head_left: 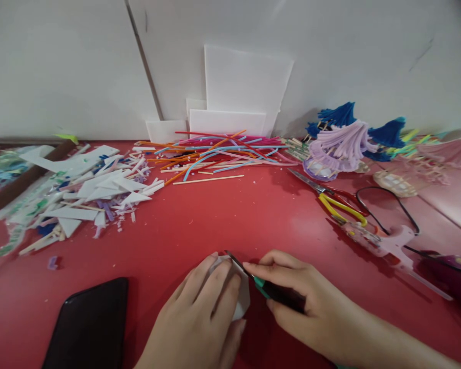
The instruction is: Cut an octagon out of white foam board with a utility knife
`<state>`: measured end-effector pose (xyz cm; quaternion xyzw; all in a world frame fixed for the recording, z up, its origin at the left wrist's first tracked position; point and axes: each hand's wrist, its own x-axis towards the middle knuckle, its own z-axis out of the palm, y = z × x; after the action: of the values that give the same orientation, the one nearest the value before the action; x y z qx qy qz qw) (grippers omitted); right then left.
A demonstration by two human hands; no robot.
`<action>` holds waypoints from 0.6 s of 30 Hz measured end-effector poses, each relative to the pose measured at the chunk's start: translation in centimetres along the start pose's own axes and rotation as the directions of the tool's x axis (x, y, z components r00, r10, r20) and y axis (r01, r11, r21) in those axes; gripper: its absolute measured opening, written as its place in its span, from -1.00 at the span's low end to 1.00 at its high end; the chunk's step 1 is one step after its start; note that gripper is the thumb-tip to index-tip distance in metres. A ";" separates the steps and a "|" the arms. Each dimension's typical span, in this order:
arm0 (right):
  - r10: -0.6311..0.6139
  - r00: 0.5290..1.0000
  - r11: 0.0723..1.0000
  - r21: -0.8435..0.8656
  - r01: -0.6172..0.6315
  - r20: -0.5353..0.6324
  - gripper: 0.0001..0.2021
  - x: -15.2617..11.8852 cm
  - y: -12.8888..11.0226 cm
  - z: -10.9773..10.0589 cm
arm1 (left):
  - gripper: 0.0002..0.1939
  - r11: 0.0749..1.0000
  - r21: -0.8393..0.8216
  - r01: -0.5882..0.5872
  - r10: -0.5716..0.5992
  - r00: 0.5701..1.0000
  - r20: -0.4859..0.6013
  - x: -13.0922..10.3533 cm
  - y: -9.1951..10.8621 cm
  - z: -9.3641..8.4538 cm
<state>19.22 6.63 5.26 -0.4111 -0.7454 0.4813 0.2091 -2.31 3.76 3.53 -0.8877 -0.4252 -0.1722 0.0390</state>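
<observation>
My left hand (200, 312) is closed over a small white piece of foam board (244, 300), its fingers bent across the top and pressing it against the red tabletop. Most of the piece is hidden under those fingers. In my right hand (303, 297) is a black and green utility knife (271, 294), held with the index finger stretched along it. Its blade lies along the upper right edge of the white piece, close to my left fingertips. Whether the blade is in the board, I cannot tell.
A black phone (90, 325) lies at front left, below a heap of white scraps (103, 184). Coloured pipe cleaners (215, 151) lie at the back before white boards (246, 82). On the right are scissors (307, 179), yellow-handled pliers (340, 209), a glue gun (392, 246) and a lilac pipe-cleaner model (340, 148).
</observation>
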 end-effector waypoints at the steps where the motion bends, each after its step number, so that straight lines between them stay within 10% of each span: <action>1: -0.006 1.000 1.000 -0.007 0.006 0.002 -0.32 0.0 0.0 0.0 | -0.58 1.000 -0.010 0.010 -0.010 1.000 0.000 0.0 0.0 0.0; 18: 0.038 0.998 0.981 -0.194 -0.026 0.059 -0.33 -0.1 -0.9 -0.3 | -0.58 1.000 0.018 0.012 -0.012 1.000 0.022 -0.2 0.6 0.3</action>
<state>19.13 6.49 6.25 -0.4260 -0.7880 0.4227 0.1373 -1.92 3.31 3.26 -0.8866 -0.4325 -0.1586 0.0413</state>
